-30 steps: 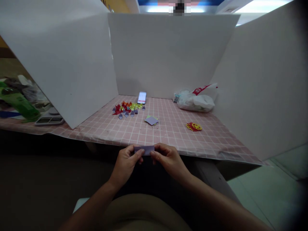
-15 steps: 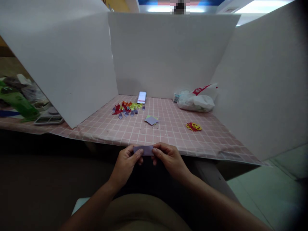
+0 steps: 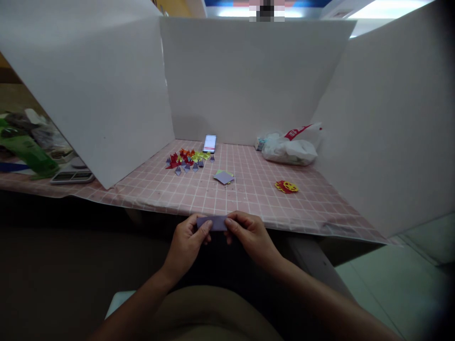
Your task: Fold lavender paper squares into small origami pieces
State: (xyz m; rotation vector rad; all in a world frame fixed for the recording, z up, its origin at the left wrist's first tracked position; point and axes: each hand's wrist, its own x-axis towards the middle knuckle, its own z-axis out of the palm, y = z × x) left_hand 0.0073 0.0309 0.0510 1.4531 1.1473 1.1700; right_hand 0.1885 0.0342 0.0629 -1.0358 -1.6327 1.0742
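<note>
**A folded purple strip pinched between both my hands**

I hold a small, flat, purple strip of folded paper (image 3: 212,222) just in front of the near edge of the pink checked tabletop (image 3: 249,203), above my lap. My left hand (image 3: 185,244) grips its left end and my right hand (image 3: 250,237) its right end. On each side the fingers (image 3: 205,230) are closed on the paper, thumb against the front. Both ends of the strip are covered, so I cannot tell how long it is or how many layers it has. The fingers behind it are hidden too.

Farther back on the tabletop lies a heap of small folded paper pieces in red, orange, yellow and purple (image 3: 186,160). They are too small for me to make out single shapes. Just behind the heap stands a little white and purple block (image 3: 210,143), perhaps a stack of sheets. Nearer to me a loose purple square (image 3: 223,177) covers most of a yellow-green sheet. A red and yellow paper cut-out (image 3: 286,187) lies to the right, its pattern unclear. A crumpled white plastic bag with red print (image 3: 289,149) sits in the far right corner, contents hidden.

White foam boards (image 3: 249,76) wall in three sides. Left of them a grey flat device (image 3: 73,177) and a green wrapper (image 3: 30,154) show only partly, the wrapper cut off by the frame.
</note>
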